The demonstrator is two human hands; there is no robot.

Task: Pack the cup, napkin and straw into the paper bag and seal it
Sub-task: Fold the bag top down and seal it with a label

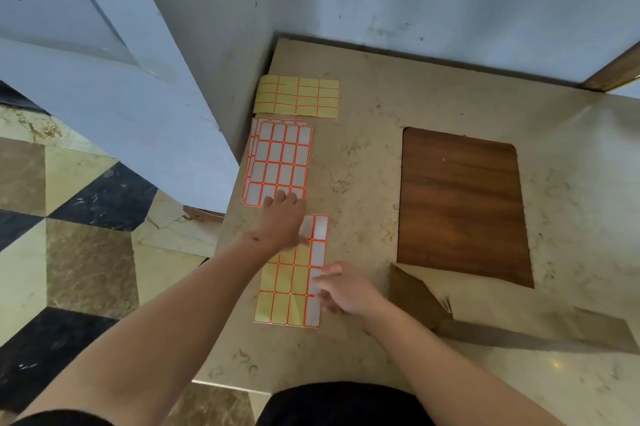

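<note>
The brown paper bag (519, 314) lies flat on the marble counter at the lower right, its folded end pointing left. No cup, napkin or straw shows. A partly used label sheet (289, 301) lies left of the bag, with yellow backing and a right-hand column of white labels. My left hand (280, 221) rests palm down across the top of this sheet, fingers spread and reaching the stack of full sheets (277, 159). My right hand (346, 287) has its curled fingertips at a white label on the sheet's right edge. Motion blur hides whether they pinch it.
An empty yellow backing sheet (298, 94) lies at the counter's far left, by the wall. A dark wooden panel (460, 204) is set into the counter behind the bag. The counter's left edge (225, 252) drops to a tiled floor.
</note>
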